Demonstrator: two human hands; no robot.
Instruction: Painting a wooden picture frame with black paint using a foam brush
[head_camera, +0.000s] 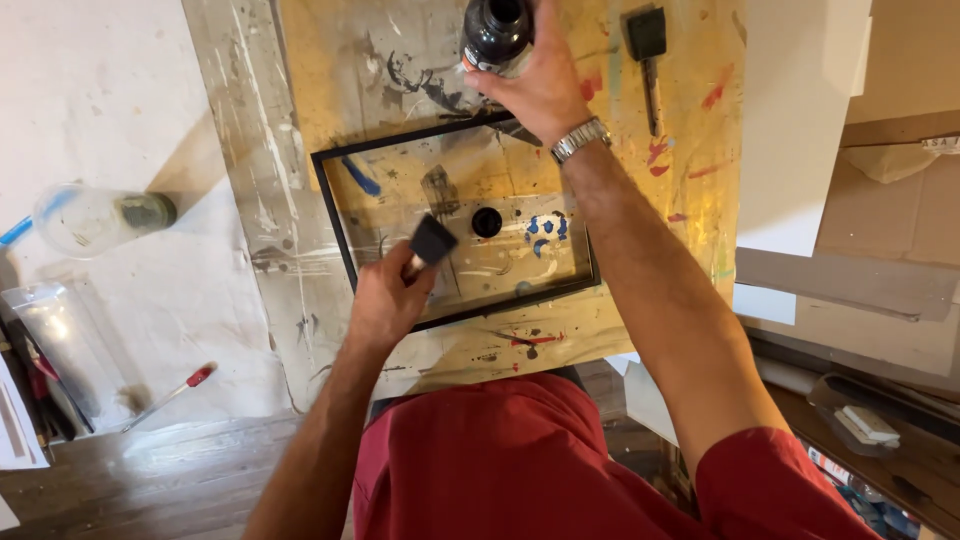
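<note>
Hands apart | left hand (385, 300) grips foam brush (432, 241) over frame (335, 215) | right hand (535, 85) grips black bottle (495, 32) beyond frame

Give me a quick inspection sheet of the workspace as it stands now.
Surface: paint-stained board, streaked yellow, black, red and blue.
Job's things: black frame lying flat on the board; black cap inside it; open black paint bottle; foam brush.
Clutter: second foam brush on the board; clear plastic cup and red-handled tool on the sheet beside it.
Grippers: left hand holds the foam brush; right hand grips the bottle.
Cables: nothing seen.
Surroundings: cardboard, wood floor.
</note>
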